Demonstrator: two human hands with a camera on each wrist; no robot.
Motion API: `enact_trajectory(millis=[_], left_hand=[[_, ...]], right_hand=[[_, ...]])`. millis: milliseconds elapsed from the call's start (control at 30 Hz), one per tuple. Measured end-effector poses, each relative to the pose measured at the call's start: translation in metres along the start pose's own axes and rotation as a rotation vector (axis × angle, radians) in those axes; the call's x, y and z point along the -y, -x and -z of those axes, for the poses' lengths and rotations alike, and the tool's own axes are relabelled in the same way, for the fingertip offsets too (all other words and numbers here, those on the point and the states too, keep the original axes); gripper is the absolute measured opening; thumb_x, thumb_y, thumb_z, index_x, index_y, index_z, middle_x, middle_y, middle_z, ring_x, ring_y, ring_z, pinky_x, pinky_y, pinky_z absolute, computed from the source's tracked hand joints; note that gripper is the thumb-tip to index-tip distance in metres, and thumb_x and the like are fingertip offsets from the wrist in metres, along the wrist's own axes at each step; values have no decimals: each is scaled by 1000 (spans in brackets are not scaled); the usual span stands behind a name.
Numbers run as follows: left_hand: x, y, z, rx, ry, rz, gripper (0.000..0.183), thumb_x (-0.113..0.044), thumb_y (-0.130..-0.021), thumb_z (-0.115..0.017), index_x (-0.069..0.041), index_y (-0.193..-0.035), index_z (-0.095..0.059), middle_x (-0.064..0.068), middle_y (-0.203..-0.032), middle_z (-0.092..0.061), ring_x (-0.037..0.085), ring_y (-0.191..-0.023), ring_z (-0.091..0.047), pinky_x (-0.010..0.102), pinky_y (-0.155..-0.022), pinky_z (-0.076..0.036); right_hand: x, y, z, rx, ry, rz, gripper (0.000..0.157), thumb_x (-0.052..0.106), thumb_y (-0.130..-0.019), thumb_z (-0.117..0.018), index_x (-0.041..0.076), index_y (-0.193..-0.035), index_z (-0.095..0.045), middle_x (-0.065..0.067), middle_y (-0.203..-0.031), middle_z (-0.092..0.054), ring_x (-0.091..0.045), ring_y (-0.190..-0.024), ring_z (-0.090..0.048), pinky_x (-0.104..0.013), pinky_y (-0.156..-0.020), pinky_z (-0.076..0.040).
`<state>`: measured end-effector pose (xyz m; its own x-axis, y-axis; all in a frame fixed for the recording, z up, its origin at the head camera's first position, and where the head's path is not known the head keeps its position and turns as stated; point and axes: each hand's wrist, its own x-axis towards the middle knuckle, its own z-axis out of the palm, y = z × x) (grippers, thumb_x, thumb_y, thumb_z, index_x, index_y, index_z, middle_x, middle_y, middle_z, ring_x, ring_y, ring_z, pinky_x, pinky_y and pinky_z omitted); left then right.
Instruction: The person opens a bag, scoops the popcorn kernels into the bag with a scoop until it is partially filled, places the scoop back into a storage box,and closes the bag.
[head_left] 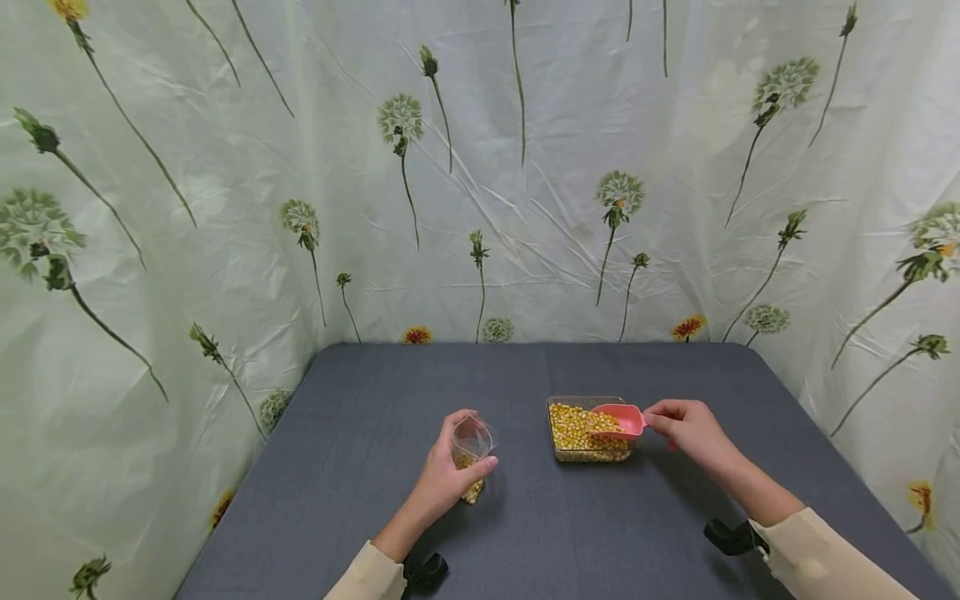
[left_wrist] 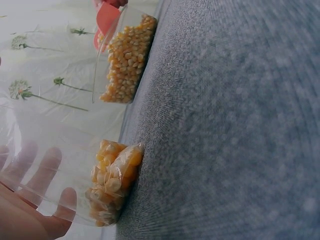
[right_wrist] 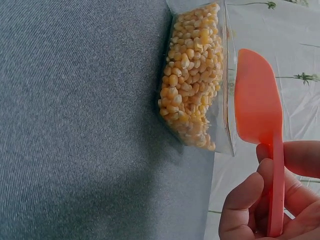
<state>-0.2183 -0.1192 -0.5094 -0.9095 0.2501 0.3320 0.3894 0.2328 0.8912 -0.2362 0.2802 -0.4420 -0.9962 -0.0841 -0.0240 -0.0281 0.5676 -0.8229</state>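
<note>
My left hand [head_left: 441, 477] holds a clear plastic bag [head_left: 476, 435] by its upper part, its mouth spread wide. Yellow corn kernels [left_wrist: 112, 182] fill the bottom of the bag, which stands at the table surface. To the right is a clear rectangular container [head_left: 588, 400], well filled with corn kernels [head_left: 573, 427]. My right hand [head_left: 696, 435] grips a pink scoop [head_left: 632, 418] by its handle. Its bowl overlaps the container's right half in the head view, with kernels at its front. In the right wrist view, the scoop [right_wrist: 257, 100] shows above the container's rim.
A dark grey cloth [head_left: 517, 375] covers the table. Behind and at both sides hangs a pale curtain [head_left: 465, 217] printed with dandelions. Black devices sit at the left wrist [head_left: 426, 573] and the right wrist [head_left: 729, 537], near the beige sleeves.
</note>
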Motion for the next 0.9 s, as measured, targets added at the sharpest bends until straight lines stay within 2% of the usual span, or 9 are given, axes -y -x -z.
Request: enact_trajectory(millis=[300,467,600,900], left_hand=[[-1,0,0,0,-11,-5,67,-32,-87,-81,-25,-141,-41,-6,-125,-58,15,-120,-53,48,-97,-42],[0,0,-1,-5,-26,4,67,-34,-87,-81,-29,-141,-41,-6,-125,-57,18,-120,-53,49,-97,-42],[0,0,-1,-6,-18,4,67,-33,-86,-81,-30,-140,-41,-6,-125,-58,19,-120,-53,49,-97,-41],[1,0,-1,-4,-20,-3,69,-32,-88,-80,-21,-144,-41,-5,-125,-58,18,-119,-53,48,-96,-43]], right_hand=[[-1,0,-1,-13,-48,-5,26,19,-102,-61,-3,-111,-70,-15,-88,-60,-26,-75,-54,-40,-66,-52],[-1,-1,-1,-21,-63,-7,26,18,-102,-60,-4,-112,-70,-16,-89,-60,-31,-79,-55,-40,-66,-52],[0,-1,-2,-26,-60,-7,27,19,-102,-61,-3,-112,-70,-14,-88,-61,-30,-78,-55,-40,-65,-52],[6,-1,-2,-40,-74,15,27,21,-102,-61,-2,-111,-71,-16,-87,-60,-28,-75,-55,-39,-64,-52]])
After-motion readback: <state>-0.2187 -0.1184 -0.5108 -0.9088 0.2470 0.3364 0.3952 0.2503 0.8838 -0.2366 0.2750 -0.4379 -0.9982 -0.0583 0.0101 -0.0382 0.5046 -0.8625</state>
